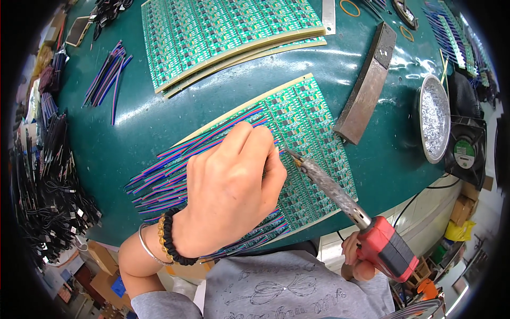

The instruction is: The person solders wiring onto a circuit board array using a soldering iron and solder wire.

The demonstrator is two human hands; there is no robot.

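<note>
My left hand [228, 183] is closed in a pinch over a green circuit board panel [311, 138]. The coloured wire ends show at its fingertips, though my knuckles hide most of the grip. Thin blue, red and black wires [159, 175] lie in rows across the left part of the panel, and some pass under my hand. In my right hand [355, 258] is a soldering iron [390, 250] with a red and black handle. Its tip [291, 152] points at the panel, close beside my left fingertips; whether it touches cannot be told.
A stack of panels [228, 34] lies at the back. To the right are a brown metal bar [366, 87], a bowl of silvery bits [434, 119] and a black fan [466, 151]. Loose wires [106, 77] and black cables [50, 191] lie at the left on the green table [143, 127].
</note>
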